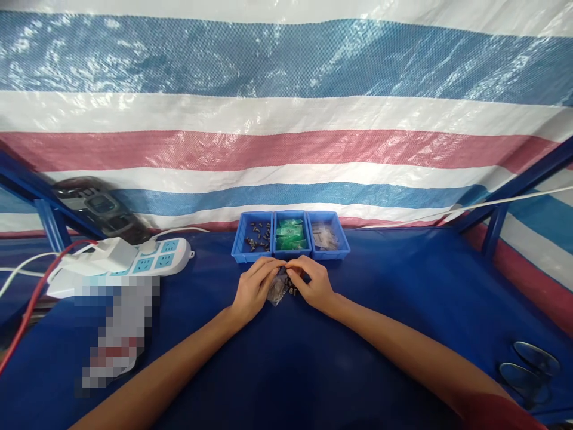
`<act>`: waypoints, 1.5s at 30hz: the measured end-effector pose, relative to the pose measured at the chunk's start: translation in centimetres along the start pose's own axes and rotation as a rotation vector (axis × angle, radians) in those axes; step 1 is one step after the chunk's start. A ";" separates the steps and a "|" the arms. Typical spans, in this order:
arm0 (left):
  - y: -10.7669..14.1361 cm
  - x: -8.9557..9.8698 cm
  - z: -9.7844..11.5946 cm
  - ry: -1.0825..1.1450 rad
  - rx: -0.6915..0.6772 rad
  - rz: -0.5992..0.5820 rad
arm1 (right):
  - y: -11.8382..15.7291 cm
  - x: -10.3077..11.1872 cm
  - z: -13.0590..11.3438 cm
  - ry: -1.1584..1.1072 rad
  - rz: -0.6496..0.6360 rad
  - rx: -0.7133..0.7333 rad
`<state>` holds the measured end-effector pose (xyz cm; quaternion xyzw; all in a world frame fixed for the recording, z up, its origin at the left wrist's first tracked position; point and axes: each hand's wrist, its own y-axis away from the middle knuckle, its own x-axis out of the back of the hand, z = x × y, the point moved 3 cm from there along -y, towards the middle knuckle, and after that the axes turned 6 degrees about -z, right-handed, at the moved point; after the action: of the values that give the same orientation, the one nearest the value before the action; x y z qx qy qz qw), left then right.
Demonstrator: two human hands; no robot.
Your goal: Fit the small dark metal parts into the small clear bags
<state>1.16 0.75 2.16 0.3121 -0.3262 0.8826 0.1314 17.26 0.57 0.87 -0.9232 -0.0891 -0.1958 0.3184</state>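
Crinkly clear plastic bag (276, 291) sits just below centre frame, left hand (249, 292) pinching its top. Right hand (317, 286) bunches its fingertips by some knobbly dark bits (292, 291); can't tell what they've got. Fiddly stage, slippery film wants a light touch. Boxy blue bins (253, 258) just above.

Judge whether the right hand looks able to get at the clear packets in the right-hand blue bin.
Probably yes: the open bin sits beyond the right hand with nothing covering the packets, though that hand looks busy at a small bag.
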 end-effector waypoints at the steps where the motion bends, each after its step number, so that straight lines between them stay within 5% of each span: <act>1: 0.0 0.0 -0.1 0.005 0.021 -0.014 | 0.0 0.0 0.0 0.000 0.000 0.002; 10: 1.0 -0.7 -1.0 0.016 0.231 -0.042 | 0.0 0.0 -0.1 0.027 -0.020 0.034; 21: 0.8 -1.1 -0.9 0.002 0.187 -0.146 | -0.1 -0.2 0.1 0.026 -0.038 0.083; 45: 0.6 -1.1 -0.7 0.048 0.222 -0.159 | 0.1 -0.5 0.5 0.043 -0.106 0.050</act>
<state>1.39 0.71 0.72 0.3285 -0.1973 0.9073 0.1732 17.00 0.74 0.27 -0.9046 -0.1357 -0.2297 0.3325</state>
